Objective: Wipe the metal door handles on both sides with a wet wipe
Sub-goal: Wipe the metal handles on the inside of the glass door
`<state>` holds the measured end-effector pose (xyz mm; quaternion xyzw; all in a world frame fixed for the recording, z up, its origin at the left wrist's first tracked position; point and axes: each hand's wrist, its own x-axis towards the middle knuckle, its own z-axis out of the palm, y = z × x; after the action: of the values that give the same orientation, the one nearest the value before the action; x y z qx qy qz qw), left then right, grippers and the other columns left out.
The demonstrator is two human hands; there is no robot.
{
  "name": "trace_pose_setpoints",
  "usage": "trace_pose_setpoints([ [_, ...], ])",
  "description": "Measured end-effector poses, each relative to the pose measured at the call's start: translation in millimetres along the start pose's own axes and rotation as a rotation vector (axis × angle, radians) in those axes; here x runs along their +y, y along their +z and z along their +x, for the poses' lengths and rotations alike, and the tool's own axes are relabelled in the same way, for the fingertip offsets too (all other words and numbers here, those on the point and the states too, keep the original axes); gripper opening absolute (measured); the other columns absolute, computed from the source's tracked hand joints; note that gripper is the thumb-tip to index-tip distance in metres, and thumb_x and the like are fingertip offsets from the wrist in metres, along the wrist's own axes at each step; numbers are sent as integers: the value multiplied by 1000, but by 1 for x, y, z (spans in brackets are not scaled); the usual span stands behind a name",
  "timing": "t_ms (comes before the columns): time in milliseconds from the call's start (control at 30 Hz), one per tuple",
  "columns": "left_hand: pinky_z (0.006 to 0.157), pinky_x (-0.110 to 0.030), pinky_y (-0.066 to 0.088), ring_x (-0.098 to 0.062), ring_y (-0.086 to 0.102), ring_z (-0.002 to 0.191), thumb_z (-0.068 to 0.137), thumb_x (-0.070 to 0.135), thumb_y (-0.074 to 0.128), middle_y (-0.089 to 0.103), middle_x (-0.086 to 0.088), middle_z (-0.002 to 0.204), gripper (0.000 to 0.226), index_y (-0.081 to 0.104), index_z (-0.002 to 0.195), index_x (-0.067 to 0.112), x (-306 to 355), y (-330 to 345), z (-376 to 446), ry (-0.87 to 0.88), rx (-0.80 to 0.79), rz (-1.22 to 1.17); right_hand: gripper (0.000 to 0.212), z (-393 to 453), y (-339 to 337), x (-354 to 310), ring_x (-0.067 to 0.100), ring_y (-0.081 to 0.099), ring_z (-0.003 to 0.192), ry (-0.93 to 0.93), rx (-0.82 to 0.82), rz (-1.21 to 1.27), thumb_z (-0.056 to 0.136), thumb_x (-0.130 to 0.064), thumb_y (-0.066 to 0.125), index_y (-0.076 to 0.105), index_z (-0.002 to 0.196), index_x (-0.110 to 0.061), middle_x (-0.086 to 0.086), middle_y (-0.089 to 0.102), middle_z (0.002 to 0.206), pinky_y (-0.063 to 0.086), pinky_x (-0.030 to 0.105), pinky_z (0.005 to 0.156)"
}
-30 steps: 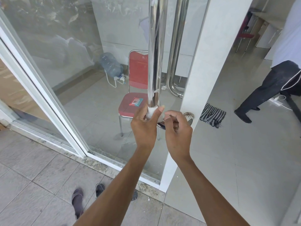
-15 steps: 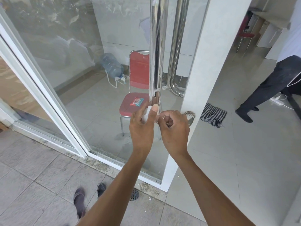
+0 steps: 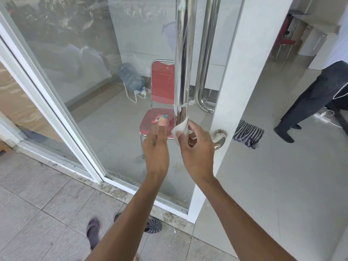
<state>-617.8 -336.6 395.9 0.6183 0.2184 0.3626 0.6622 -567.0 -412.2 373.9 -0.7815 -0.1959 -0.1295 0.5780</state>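
A tall polished metal door handle [image 3: 184, 53] runs down the near side of the glass door, and its twin [image 3: 206, 53] stands behind the glass. My right hand [image 3: 195, 147] pinches a crumpled white wet wipe [image 3: 179, 129] just below the near handle's lower bend. My left hand [image 3: 156, 147] hovers beside it with fingers straight, holding nothing. A small round metal knob [image 3: 220, 137] sits on the white door frame [image 3: 239, 72], partly hidden by my right hand.
Behind the glass stand a red chair [image 3: 162, 87] with a small packet on its seat and a tilted water jug [image 3: 130, 78]. Sandals [image 3: 153, 226] lie by the threshold. A person's dark trouser legs [image 3: 310, 102] stand right, near a striped mat [image 3: 247, 133].
The wipe passed from my left hand to my right hand. My left hand let go of the near handle's lower end and drew back, fingers straight.
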Motion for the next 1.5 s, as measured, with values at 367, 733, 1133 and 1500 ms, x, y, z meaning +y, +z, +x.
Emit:
trace_pose_setpoints([
  [367,102,-48,50,-24,69,106,100,48,48,75,0,109,37,72,111,22,4,-7,0,-14,11,18,13,3,7,9,23,64,87,-78,120,59,95,-31,61,67,102,-22,-6,69,93,53,40,78],
  [733,101,-43,51,-15,71,103,102,42,48,76,2,109,37,71,118,18,13,-6,1,-2,-24,54,14,32,4,-18,-3,61,91,-293,280,181,92,-5,65,72,101,-13,-7,65,96,46,9,77],
  [1133,101,-48,50,-17,72,98,103,35,51,78,6,96,29,73,107,18,16,-4,0,14,-21,39,18,34,-3,-5,-4,60,91,-370,198,118,89,4,68,71,95,-12,1,69,98,46,11,75],
  [1500,95,-49,54,-21,71,91,101,40,53,76,6,90,23,73,102,28,21,1,2,63,-17,35,14,22,-4,-5,-3,64,94,-293,163,185,88,2,68,75,97,-6,6,71,101,47,8,75],
])
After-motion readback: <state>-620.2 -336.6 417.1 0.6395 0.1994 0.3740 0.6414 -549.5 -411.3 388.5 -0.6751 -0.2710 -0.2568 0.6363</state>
